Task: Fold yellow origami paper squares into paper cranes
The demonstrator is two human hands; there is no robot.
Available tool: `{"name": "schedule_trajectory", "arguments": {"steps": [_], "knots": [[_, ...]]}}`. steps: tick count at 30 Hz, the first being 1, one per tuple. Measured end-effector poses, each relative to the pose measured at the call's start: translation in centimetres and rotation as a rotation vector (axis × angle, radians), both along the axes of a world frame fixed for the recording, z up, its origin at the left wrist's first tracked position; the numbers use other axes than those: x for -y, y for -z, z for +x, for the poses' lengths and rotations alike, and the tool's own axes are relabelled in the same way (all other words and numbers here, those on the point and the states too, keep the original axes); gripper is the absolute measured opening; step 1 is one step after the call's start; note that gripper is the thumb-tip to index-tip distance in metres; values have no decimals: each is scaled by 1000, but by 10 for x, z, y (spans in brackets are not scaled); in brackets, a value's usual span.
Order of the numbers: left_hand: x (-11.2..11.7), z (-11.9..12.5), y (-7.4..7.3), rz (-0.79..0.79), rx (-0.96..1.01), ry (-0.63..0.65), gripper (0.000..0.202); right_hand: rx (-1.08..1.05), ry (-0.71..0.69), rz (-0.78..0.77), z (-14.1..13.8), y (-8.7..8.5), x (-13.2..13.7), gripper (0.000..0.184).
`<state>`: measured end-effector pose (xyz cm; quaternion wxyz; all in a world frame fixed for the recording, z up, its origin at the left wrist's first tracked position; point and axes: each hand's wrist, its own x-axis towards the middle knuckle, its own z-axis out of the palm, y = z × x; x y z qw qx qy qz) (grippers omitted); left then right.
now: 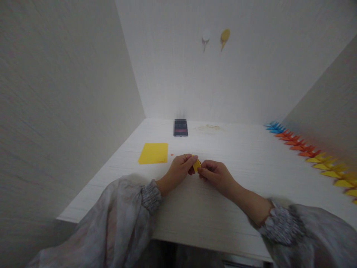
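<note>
My left hand (180,168) and my right hand (216,174) meet over the middle of the white table (240,156). Both pinch a small folded piece of yellow paper (196,165) between their fingertips, just above the tabletop. The fingers of each hand are closed on the paper, which is mostly hidden by them. A flat stack of yellow paper sheets (154,153) lies to the left of my left hand. A tiny red scrap (171,154) sits beside that stack.
A row of folded paper pieces runs along the right wall: blue (275,128) at the far end, then orange-red (297,145), then yellow (331,169). A dark phone-like object (180,127) stands near the back wall. Two small hooks (214,37) hang on the wall.
</note>
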<state>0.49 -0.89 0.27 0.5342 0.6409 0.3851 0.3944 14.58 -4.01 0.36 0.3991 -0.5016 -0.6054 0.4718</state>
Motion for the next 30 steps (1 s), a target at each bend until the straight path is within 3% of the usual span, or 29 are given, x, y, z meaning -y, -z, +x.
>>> {"name": "schedule_trajectory", "arguments": {"steps": [15, 24, 30], "knots": [[2, -1, -1, 80, -45, -37, 43, -128, -49, -45, 0, -1, 0, 15], [4, -2, -4, -2, 39, 58, 38, -234, -64, -80, 1, -1, 1, 14], [5, -3, -5, -12, 65, 19, 36, -244, -84, -73, 0, -2, 2, 15]]}}
